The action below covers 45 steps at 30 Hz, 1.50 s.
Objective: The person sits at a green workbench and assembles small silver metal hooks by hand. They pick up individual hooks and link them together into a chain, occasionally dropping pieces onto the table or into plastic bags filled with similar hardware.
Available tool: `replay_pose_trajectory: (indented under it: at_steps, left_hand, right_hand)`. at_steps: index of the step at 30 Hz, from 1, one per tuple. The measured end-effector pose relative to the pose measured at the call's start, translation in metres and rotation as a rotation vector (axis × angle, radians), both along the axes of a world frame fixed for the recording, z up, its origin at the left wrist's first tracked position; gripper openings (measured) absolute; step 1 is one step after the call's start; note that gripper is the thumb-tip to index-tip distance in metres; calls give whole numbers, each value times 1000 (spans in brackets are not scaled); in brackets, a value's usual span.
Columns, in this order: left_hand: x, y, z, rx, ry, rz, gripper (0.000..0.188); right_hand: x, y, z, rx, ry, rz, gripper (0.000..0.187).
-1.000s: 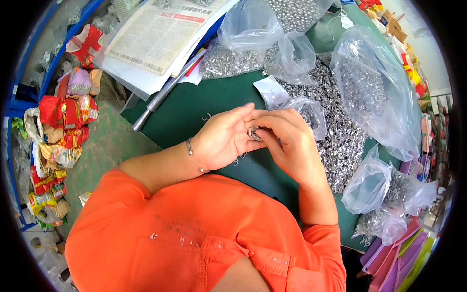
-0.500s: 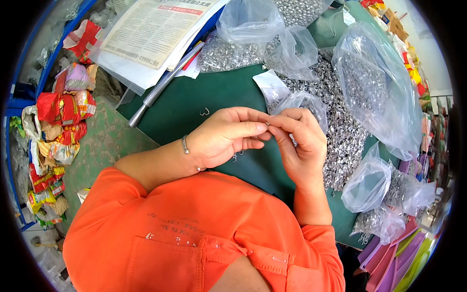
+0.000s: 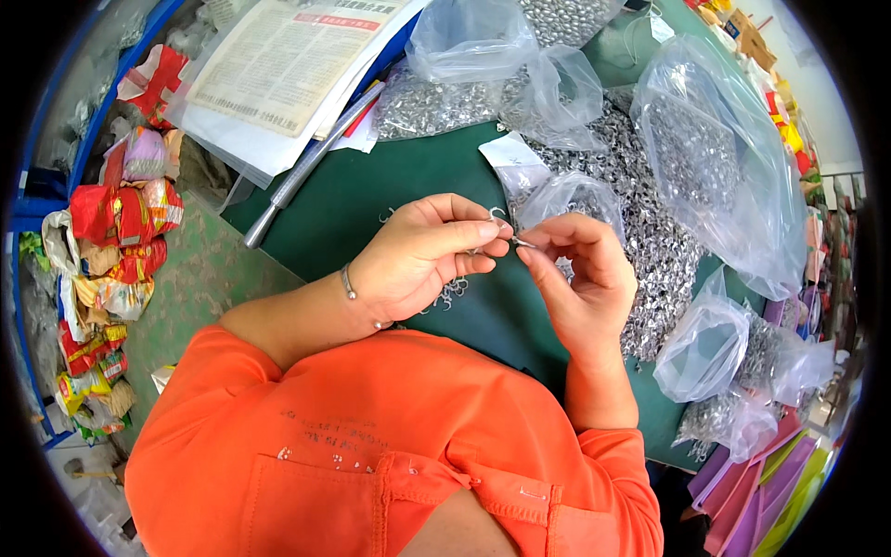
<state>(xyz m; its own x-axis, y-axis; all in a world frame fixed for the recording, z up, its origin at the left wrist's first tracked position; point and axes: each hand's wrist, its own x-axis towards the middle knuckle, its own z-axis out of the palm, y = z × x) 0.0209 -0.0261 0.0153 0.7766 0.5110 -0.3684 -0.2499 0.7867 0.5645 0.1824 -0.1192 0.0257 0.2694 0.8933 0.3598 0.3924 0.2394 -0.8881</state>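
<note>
Over the green tabletop [image 3: 353, 213], my left hand [image 3: 422, 249] pinches a small curved silver metal hook [image 3: 497, 213] between thumb and fingers. Close beside it, my right hand [image 3: 589, 278] holds a small silver metal piece [image 3: 523, 242] in its thumb and forefinger; its exact shape is too small to make out. The fingertips of both hands are slightly apart. Several loose silver hooks [image 3: 453, 291] lie on the table under my left hand, partly hidden by it. A big heap of shiny small metal parts [image 3: 664, 251] spreads beyond my right hand.
Clear plastic bags of metal parts [image 3: 724, 167] stand at the back and right. A newspaper [image 3: 288, 70] on papers and a grey metal rod [image 3: 306, 172] lie at the back left. Crumpled red packets [image 3: 116, 218] line the left, and purple and green strips [image 3: 761, 492] hang lower right.
My right hand has drawn slightly right and down from my left, opening a small gap. The hook in my left fingers and the piece in my right now show.
</note>
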Motion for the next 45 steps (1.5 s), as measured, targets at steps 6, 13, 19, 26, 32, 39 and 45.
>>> replay_pose_trajectory:
  at_steps: [6, 13, 19, 26, 32, 39, 45]
  left_hand:
    - [0, -1, -3, 44, 0, -77, 7]
    - [1, 1, -3, -28, -30, -91, 7]
    - [2, 1, -5, -109, -15, -80, 8]
    - [5, 1, -3, -65, 26, -74, 7]
    - [4, 0, 0, 44, 56, -69, 8]
    - [12, -6, 7, 472, 289, -137, 10]
    - [8, -6, 6, 388, 155, -68, 14]
  right_hand:
    - [1, 2, 4, 21, -247, 40, 31]
    - [-5, 0, 1, -42, 12, -6, 34]
    - [-3, -3, 3, -69, 51, 44, 36]
    - [12, -2, 11, 49, -95, -68, 21]
    - [53, -4, 25, -24, -605, -271, 17]
    - [9, 7, 10, 168, -443, 148, 27]
    - [11, 6, 3, 92, -158, 71, 18]
